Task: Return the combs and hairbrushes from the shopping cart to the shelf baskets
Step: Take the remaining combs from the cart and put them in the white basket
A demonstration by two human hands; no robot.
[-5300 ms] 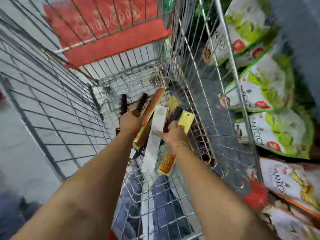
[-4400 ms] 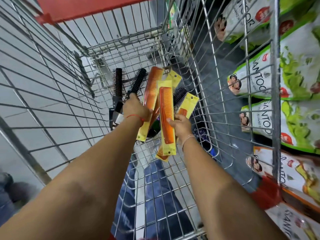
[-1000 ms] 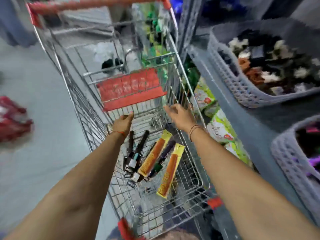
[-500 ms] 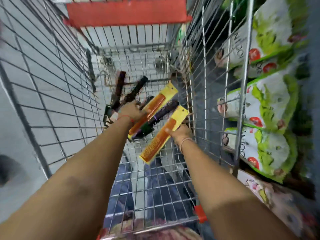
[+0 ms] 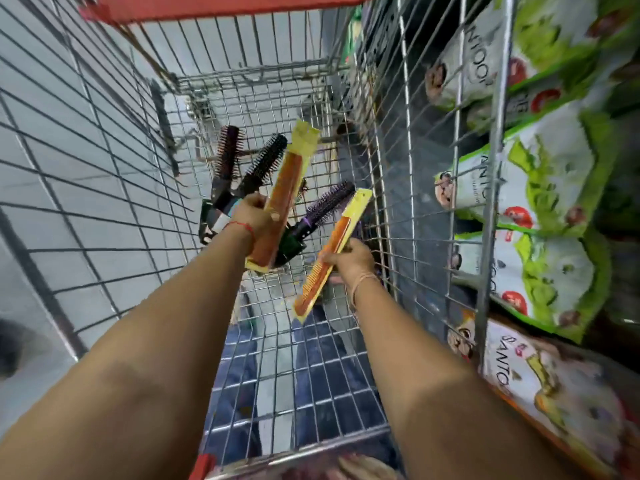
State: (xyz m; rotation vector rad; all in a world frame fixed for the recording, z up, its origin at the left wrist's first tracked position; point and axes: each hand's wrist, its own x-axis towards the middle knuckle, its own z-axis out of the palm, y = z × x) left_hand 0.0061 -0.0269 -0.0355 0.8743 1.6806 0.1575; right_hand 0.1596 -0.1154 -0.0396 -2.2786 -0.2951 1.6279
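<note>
Pointing up-right, right hand (image 5: 349, 259)'s packaged comb (image 5: 330, 252), diagonal.

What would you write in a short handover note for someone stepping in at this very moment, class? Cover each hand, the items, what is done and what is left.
Left hand: closed on a packaged orange comb, and seemingly on the handles of two black hairbrushes behind it.
Right hand: closed on a second packaged orange comb.
A purple hairbrush lies between the hands; whether either hand holds it is unclear.
Everything is inside the shopping cart, low near its floor.
Done: the combs are gripped. No shelf basket is in view.
Left: lift the items out and place them in the shelf baskets.
</note>
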